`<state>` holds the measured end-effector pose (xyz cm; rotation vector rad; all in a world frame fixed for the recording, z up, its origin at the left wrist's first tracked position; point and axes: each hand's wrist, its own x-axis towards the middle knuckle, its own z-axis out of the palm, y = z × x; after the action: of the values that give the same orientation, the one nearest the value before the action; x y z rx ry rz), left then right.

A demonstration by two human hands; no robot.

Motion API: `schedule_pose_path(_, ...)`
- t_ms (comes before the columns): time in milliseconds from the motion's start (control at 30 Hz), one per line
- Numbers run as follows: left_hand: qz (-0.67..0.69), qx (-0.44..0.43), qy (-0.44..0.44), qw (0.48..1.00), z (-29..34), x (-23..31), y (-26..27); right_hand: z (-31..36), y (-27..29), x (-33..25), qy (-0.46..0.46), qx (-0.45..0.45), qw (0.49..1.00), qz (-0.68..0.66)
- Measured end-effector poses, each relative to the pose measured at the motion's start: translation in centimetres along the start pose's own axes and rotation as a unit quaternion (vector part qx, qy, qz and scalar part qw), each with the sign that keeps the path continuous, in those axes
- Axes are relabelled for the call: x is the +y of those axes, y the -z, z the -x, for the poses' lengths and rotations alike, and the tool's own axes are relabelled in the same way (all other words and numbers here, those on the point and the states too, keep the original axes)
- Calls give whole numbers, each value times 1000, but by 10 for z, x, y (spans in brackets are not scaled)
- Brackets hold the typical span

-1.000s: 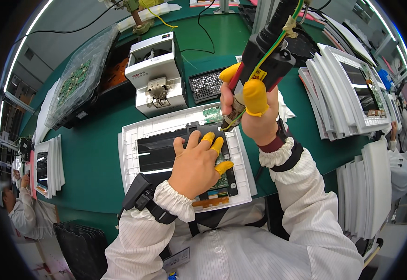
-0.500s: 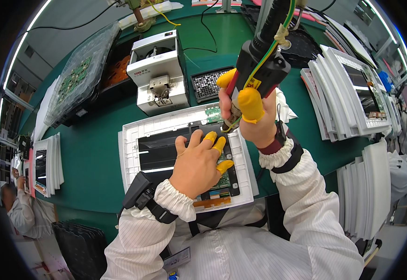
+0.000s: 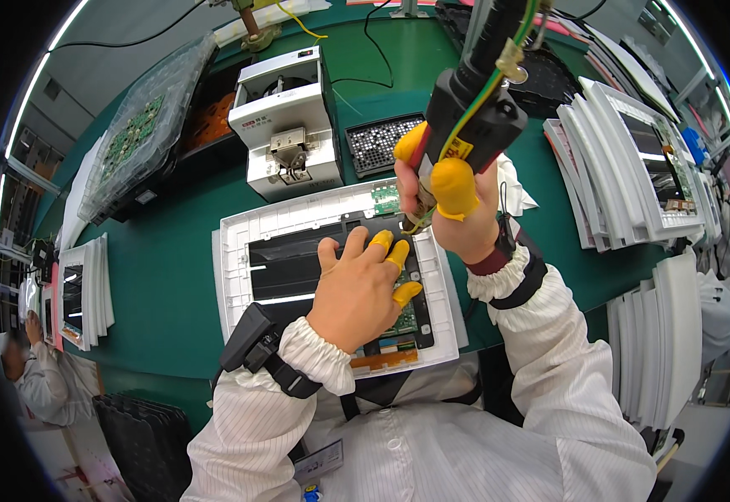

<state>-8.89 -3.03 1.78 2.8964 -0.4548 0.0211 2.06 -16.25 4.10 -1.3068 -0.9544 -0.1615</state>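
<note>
The left hand (image 3: 355,297) presses the panel (image 3: 285,263), fingers spread, gripping nothing, while the right hand (image 3: 465,222) wraps the driver (image 3: 475,117), seemingly for screw-driving, next needing steady pressure.

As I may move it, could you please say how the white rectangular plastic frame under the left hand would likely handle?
The white rectangular plastic frame probably feels stiff, given its raised rim. Lying flat and broad, it seems unlikely to tip. Its exposed green circuit board suggests fragility.
</note>
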Motion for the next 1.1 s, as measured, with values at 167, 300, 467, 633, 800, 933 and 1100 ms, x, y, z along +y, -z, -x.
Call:
schedule_pose_path(167,0,7,-2,1000,0,0,-2,0,0,4,-14,14,999,-46)
schedule_pose_path(300,-10,-7,-4,1000,-2,2,1,1,0,4,4,23,999,-30)
schedule_pose_path(467,-25,-33,8,999,-1,1,2,0,-1,11,-59,16,991,-123)
schedule_pose_path(633,-27,8,-8,1000,-1,0,-7,2,-4,10,-90,47,979,-175)
schedule_pose_path(800,-38,2,-10,999,-1,0,-4,3,-4,11,-101,41,980,-167)
schedule_pose_path(933,-28,33,-21,999,-1,-1,-8,2,-2,12,-52,39,988,-139)
schedule_pose_path(1100,-31,13,-18,999,-1,-1,-3,-3,-8,2,-27,66,997,-17)
